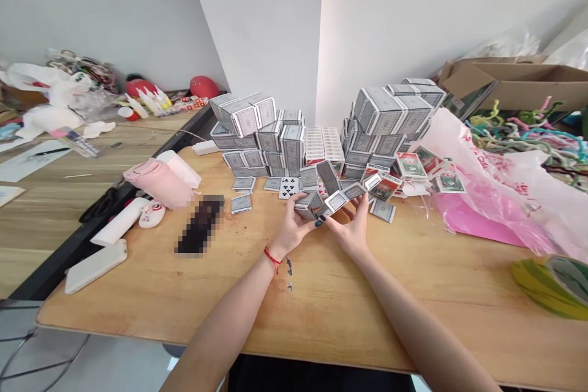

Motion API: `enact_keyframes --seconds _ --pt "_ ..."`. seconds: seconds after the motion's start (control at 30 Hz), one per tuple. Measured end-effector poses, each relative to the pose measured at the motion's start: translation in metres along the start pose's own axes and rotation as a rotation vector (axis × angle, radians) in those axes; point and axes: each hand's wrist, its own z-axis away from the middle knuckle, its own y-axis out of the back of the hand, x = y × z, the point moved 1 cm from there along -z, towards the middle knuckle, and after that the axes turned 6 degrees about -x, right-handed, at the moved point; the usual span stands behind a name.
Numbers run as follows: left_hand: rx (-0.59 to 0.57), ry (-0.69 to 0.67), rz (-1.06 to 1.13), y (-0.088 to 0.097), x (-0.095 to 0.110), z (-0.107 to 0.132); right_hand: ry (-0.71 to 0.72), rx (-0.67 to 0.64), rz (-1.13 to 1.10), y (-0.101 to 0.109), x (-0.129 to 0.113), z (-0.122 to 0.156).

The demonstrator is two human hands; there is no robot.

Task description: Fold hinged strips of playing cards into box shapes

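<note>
My left hand (pixel 288 236), a red string bracelet at its wrist, is closed around a small block of folded playing cards (pixel 307 203). Thumbs nearly meet at the block's near side. My right hand (pixel 353 234) is closed on a folded playing card (pixel 335 201) that touches or almost touches the block; the exact join is hidden by fingers. Another bent card (pixel 353 190) sits by the right fingertips. Just beyond lie a face-up card with club pips (pixel 289 187), a tilted folded card (pixel 327 177) and a loose face-down card (pixel 383 210).
Stacked card blocks stand at the left (pixel 248 116) and right (pixel 390 110) against the wall, with card packs (pixel 324 144) between them. Around the wooden table (pixel 321 312) are a pink bottle (pixel 156 180), white power bank (pixel 96 265), plastic bag (pixel 496 180) and tape roll (pixel 533 285).
</note>
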Motion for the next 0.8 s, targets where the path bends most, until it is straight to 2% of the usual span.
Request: enact_keyframes --seconds 0.2,0.37,0.47,0.63,0.8 --pt "-0.046 0.040 -0.041 0.002 0.004 0.003 0.039 -0.057 0.004 0.000 0.005 -0.001" --pt "-0.088 0.065 0.091 0.005 0.004 0.002 0.082 -0.074 0.022 -0.001 0.009 -0.001" --pt "-0.065 0.073 0.152 0.007 0.001 0.001 0.095 -0.080 0.047 -0.001 0.011 -0.001" --pt "-0.029 0.181 0.093 0.009 0.000 0.003 0.101 -0.085 0.105 0.000 0.015 0.000" --pt "-0.047 0.212 0.038 0.007 0.002 0.004 0.079 -0.103 0.184 0.001 0.016 0.000"
